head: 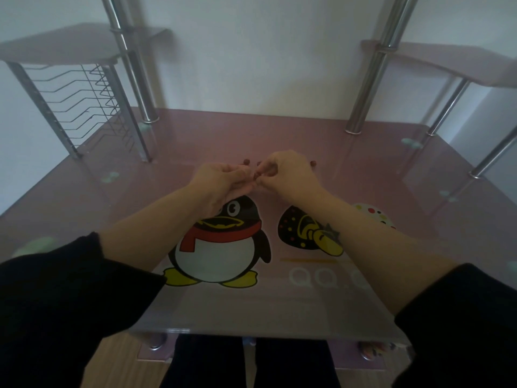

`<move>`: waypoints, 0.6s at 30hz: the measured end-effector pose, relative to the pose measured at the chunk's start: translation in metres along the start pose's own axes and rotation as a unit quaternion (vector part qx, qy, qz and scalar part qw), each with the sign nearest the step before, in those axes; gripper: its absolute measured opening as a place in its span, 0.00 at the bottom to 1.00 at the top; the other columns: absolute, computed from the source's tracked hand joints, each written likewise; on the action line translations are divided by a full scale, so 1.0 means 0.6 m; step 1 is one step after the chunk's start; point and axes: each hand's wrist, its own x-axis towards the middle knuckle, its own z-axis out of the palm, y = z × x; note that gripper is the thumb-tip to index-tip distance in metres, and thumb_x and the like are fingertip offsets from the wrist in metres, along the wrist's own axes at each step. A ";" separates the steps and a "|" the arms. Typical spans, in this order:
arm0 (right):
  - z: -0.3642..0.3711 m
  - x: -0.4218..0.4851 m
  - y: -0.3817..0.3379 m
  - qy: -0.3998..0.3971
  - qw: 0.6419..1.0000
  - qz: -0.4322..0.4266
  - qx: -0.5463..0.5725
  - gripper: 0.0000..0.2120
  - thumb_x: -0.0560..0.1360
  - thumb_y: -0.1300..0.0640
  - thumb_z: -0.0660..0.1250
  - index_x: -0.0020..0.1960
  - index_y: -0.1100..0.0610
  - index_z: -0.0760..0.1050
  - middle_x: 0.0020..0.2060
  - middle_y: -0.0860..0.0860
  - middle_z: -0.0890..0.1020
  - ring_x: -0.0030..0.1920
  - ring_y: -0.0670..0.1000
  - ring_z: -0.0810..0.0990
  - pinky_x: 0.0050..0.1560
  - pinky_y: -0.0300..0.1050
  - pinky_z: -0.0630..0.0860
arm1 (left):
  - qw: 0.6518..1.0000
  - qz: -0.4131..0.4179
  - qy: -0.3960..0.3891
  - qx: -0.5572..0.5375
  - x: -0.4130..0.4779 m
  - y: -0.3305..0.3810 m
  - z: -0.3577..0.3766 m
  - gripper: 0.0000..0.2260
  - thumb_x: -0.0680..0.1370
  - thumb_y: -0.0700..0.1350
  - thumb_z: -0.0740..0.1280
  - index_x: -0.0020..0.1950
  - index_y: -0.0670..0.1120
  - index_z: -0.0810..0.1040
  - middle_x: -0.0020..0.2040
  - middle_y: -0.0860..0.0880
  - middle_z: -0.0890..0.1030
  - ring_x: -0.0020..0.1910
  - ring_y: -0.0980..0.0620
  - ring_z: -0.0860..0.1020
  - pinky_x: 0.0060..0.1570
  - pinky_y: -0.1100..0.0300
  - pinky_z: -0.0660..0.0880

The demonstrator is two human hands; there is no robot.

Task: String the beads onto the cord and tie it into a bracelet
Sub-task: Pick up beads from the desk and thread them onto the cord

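Pinching one small dark-red bead (255,178) between them, our left hand (221,183) and right hand (289,172) meet fingertip to fingertip above the worktop (391,191); loose beads (246,161) lie just beyond, toward twelve o'clock.

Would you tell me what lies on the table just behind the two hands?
A few dark red beads lie on the pink table beyond the left hand and right hand. The hands cover anything else there; no cord is visible.

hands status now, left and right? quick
Left hand: fingertips drawn up against the right's; what it holds cannot be told.
Right hand: pinches a small dark red bead.
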 end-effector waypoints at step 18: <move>-0.007 0.004 -0.009 -0.047 0.984 0.053 0.166 0.08 0.73 0.64 0.71 0.51 0.58 0.80 0.34 0.56 0.84 0.31 0.51 0.83 0.30 0.34 0.77 | 0.969 0.096 0.063 0.218 -0.010 0.031 0.008 0.05 0.76 0.44 0.71 0.50 0.46 0.82 0.41 0.49 0.81 0.35 0.56 0.75 0.30 0.68 0.72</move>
